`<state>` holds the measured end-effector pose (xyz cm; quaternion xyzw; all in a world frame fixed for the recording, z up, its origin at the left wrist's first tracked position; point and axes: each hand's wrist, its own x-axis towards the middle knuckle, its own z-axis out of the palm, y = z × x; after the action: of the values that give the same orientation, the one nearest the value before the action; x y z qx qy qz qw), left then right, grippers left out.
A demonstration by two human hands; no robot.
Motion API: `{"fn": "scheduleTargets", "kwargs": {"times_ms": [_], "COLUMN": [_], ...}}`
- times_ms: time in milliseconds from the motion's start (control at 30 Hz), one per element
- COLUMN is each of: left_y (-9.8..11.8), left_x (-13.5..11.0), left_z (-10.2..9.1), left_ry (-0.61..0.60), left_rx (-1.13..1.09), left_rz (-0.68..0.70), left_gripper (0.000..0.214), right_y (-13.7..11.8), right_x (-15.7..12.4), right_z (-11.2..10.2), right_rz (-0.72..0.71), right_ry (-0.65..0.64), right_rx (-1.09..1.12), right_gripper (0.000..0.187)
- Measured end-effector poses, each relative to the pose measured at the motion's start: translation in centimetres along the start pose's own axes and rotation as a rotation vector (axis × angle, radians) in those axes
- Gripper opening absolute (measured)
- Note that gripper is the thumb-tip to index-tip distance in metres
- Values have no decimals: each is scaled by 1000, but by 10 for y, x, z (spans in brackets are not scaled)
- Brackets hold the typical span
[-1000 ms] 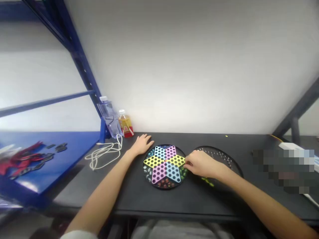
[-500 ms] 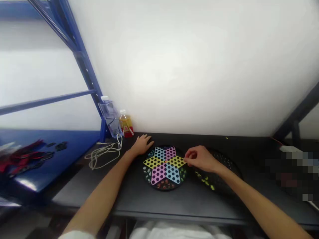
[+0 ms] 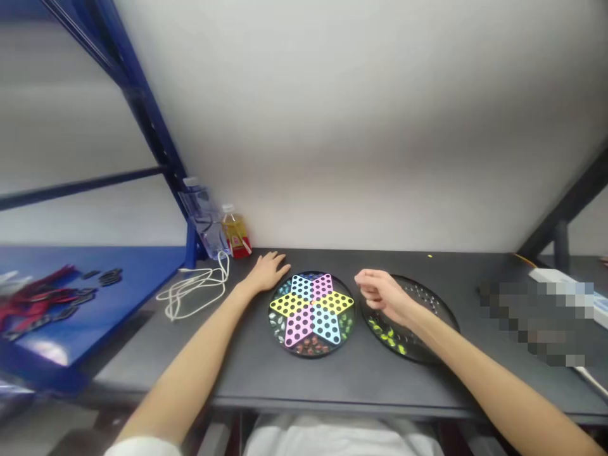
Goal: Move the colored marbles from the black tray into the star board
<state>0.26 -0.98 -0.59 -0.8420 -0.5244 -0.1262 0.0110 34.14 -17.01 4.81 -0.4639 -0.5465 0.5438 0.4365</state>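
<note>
A round Chinese checkers board (image 3: 312,304) lies on the black table, its star of pink, blue and yellow points full of holes. Small coloured pieces fill the spaces around the star. My left hand (image 3: 266,272) rests flat on the table at the board's upper left, fingers spread. Right of the board is a round black tray (image 3: 451,323) with yellow-green pieces (image 3: 387,332) along its lower left and small clear pieces (image 3: 420,294) at the top. My right hand (image 3: 382,294) hovers over the tray's left edge, fingers curled together; whatever they may hold is hidden.
A white cable (image 3: 194,288) lies coiled at left, near a clear bottle (image 3: 206,221) and a yellow-and-red bottle (image 3: 236,234). A blue table (image 3: 142,266) holds red and black items (image 3: 52,297). A white power strip (image 3: 565,282) is at right, beside a blurred patch. A wall stands behind.
My right hand has lifted off the board's right yellow point and moved slightly right, its fingers now more curled. My left hand stays on the table. The view has shifted a little and looks darker.
</note>
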Motion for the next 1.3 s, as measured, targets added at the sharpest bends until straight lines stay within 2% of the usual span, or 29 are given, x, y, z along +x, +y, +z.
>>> {"fn": "scheduleTargets", "kwargs": {"times_ms": [133,200,300,400,533,600,700,800,867,933,1000,1067,1233,1300], "left_y": [0,1,1,1,2,3,3,3,3,4,4,4,9,17], "left_x": [0,0,0,0,0,0,0,0,0,0,-1,-1,-2,-3], "left_z": [0,0,0,-1,-2,-3,-4,-4,-4,-4,-4,-5,-11,-18], "left_ry": [4,2,-3,-3,-8,-7,-5,-8,-7,-6,-5,-6,25,49], "left_rx": [10,7,5,5,3,5,4,-5,-8,-8,-9,-14,-79,-169], "left_rz": [4,2,5,3,0,7,6,1,2,2,2,1,12,44], "left_gripper": [66,67,67,67,66,66,66,66,66,66,66,66,63,58], "right_y": [-4,-7,-11,-11,-8,-7,-5,-3,-2,0,2,3,-1,-2], "right_x": [-12,-17,-22,-21,-15,-11,-6,-1,1,3,3,1,-11,-16], "right_z": [6,8,12,15,8,1,-9,-12,-10,-6,-1,2,10,13], "right_rz": [-195,-231,-234,-234,-168,-85,61,121,110,97,73,24,-198,-240], "right_ry": [-79,-172,-264,-276,-208,-180,-189,-187,-165,-132,-84,-35,-97,-122], "right_rx": [-692,-896,-996,-976,-738,-479,23,411,521,520,422,218,-625,-871], "right_gripper": [29,25,19,16,16,20,25,28,31,36,40,41,28,25]}}
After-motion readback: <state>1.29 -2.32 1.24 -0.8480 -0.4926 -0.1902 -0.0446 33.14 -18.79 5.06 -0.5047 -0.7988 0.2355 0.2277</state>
